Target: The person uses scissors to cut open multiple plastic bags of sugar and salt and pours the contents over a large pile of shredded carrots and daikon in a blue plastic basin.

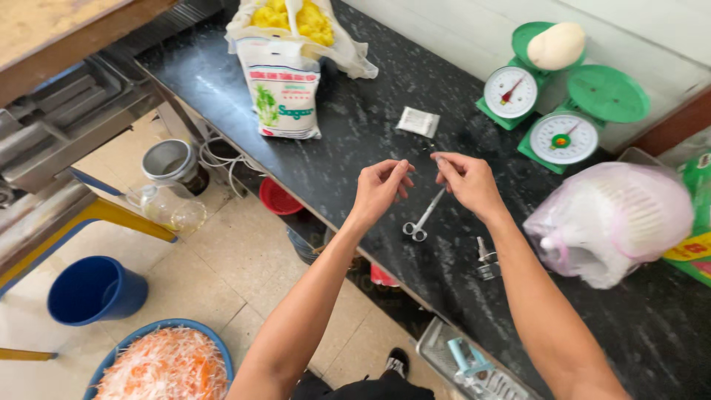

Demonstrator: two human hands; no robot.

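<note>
Two hands pinching something fine above the scissors on the dark tabletop

The scissors [422, 220] lie flat on the speckled stone tabletop [348, 141], steel blades pointing up and away, loops toward the person – directly below and between the hands. Left hand [379, 190] sits just up and left of the scissors, right hand [468, 181] just up and right, about equally near; each grip is nearly shut, thumb and forefinger pinched, on what I cannot tell – perhaps a thread. Beyond the scissors lies a small white packet [418, 121]; further right, two green dial scales [563, 133]
</note>
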